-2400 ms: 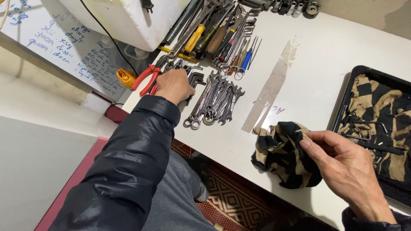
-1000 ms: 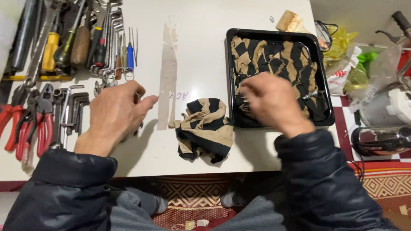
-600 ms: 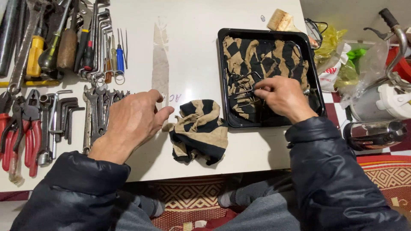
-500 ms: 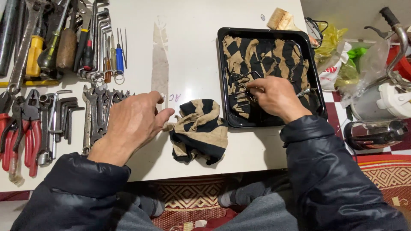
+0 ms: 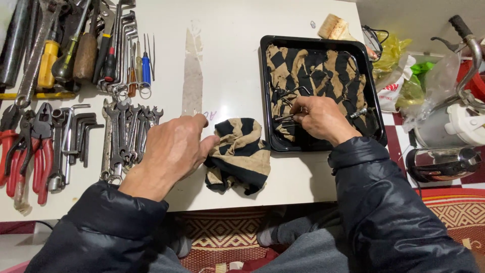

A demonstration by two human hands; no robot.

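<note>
A white desk (image 5: pixel 237 55) is seen bearing a black tray (image 5: pixel 375 121) lined with striped cloth. A crumpled rag (image 5: pixel 242 154) is touched by the loosely curled, empty left hand (image 5: pixel 174 149). Inside the tray, a small metal tool (image 5: pixel 284 118) is pinched by the right hand (image 5: pixel 319 119).

Black puffy jacket sleeves, grey trousers, bare hands.
</note>
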